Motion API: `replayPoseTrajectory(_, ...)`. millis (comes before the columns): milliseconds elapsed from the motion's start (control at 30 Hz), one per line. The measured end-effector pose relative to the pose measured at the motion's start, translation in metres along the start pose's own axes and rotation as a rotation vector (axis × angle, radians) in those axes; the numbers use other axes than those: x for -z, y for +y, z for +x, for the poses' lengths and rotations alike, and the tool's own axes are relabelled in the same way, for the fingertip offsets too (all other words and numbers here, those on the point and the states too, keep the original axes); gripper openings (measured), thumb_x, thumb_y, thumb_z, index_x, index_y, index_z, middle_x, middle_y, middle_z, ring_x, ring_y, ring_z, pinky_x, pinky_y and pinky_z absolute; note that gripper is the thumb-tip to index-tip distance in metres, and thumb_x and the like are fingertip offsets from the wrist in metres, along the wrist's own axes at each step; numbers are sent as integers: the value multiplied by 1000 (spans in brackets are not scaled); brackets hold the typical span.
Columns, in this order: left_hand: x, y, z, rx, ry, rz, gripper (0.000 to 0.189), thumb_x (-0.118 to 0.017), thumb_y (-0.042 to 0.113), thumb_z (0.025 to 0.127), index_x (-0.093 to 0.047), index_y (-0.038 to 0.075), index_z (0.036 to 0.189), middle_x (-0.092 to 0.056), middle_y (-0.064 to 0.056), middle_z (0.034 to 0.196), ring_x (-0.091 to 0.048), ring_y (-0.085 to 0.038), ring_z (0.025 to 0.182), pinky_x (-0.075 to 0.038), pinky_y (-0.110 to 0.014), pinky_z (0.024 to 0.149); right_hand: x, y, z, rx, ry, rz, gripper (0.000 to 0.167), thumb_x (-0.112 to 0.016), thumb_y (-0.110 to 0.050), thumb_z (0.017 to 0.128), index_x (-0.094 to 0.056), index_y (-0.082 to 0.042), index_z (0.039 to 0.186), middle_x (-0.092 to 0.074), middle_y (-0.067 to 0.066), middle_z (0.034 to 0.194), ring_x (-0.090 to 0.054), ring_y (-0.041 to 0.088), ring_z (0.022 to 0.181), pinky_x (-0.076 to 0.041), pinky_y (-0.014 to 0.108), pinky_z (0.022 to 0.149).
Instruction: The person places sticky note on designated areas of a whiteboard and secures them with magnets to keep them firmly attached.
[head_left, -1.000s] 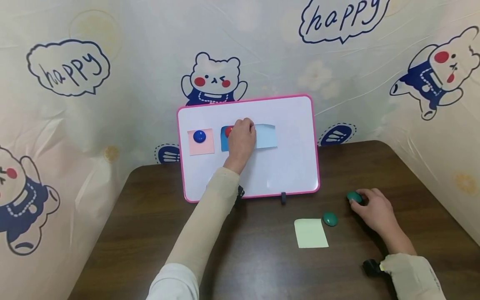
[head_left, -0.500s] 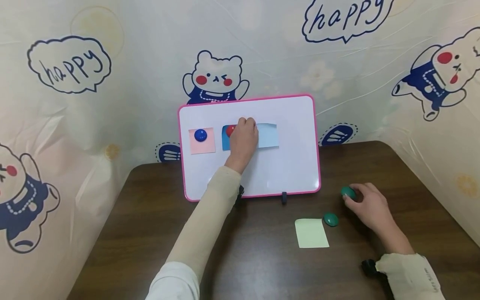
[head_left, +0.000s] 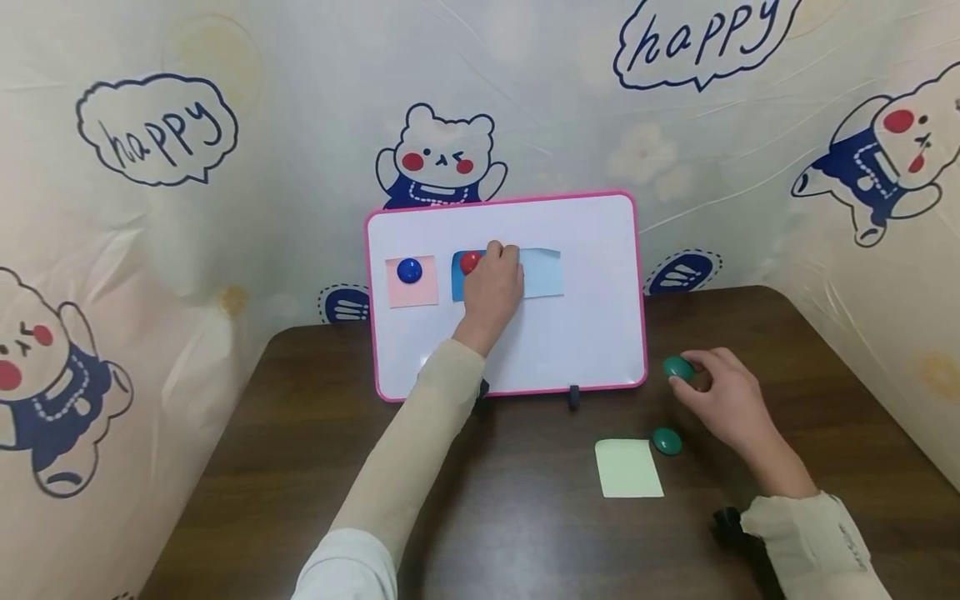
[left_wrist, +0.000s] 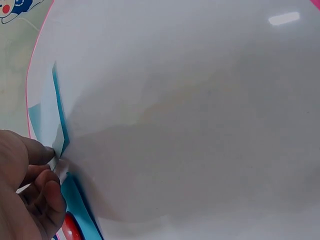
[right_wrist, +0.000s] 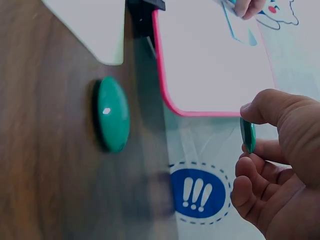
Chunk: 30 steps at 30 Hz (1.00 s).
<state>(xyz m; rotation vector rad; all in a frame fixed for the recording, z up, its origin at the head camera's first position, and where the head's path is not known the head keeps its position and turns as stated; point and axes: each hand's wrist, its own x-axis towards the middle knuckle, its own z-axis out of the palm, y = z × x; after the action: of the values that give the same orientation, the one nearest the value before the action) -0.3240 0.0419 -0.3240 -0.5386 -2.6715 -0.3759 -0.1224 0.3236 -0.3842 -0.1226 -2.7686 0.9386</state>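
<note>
My left hand [head_left: 493, 287] is at the whiteboard [head_left: 585, 342], pinching the edge of a light blue sticky note [head_left: 543, 273] against its surface. Left of that hand, a round red magnet [head_left: 470, 262] sits on a darker blue note [head_left: 457, 288], which the hand partly covers. Between thumb and fingers, my right hand [head_left: 727, 400] holds a round green magnet [head_left: 677, 368], raised off the table to the right of the board. The right wrist view shows this held magnet [right_wrist: 248, 135] edge-on in the pinch.
A second green magnet [head_left: 667, 441] lies on the brown table [head_left: 300, 500] beside a pale green sticky note [head_left: 629, 469]. On the board's left, a blue magnet [head_left: 409, 270] sits on a pink note [head_left: 412, 297]. A dark stand foot [head_left: 574, 397] supports the board.
My right hand has moved left and toward the board, carrying the green magnet up from the table. My left hand stays at the light blue note; the camera view has shifted slightly.
</note>
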Motion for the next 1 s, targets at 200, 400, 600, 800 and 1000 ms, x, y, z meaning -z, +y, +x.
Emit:
replayPoseTrajectory(200,-1,-4,-4,-24,-6,0,36,-61,28,102,-61,6,132,-59,-12,114,-59,-17,70,-55,-27,63,-3,-14,8,61,37,14,43,-73,-19,93,-60,4,127,-53,15,109,-52,27,87,-50,27,67)
replayPoseTrajectory(400,0,-6,-7,-33,-11,-18,38,-61,28,103,-59,8,135,-60,-12,114,-58,-17,69,-54,-26,61,-9,-27,16,61,26,46,45,-74,-20,93,-59,4,129,-51,16,110,-51,28,88,-51,29,68)
replayPoseTrajectory(600,0,-5,-7,-36,-17,-16,41,-61,29,103,-58,8,138,-59,-12,114,-58,-17,70,-52,-25,59,-19,-34,23,85,94,64,43,-75,-14,92,-60,3,129,-49,14,109,-49,25,86,-49,25,66)
replayPoseTrajectory(800,0,-3,-8,-21,-36,-5,47,-62,30,102,-56,9,143,-59,-11,118,-60,-17,75,-54,-25,63,-27,-42,29,87,144,117,46,-75,-11,91,-59,1,132,-47,15,115,-49,24,88,-49,23,65)
replayPoseTrajectory(1000,1,-2,-10,-30,-28,7,47,-62,30,102,-55,9,144,-59,-10,117,-60,-16,74,-53,-23,61,-37,-49,39,114,206,155,45,-74,-10,91,-60,2,132,-48,16,114,-50,24,86,-44,13,67)
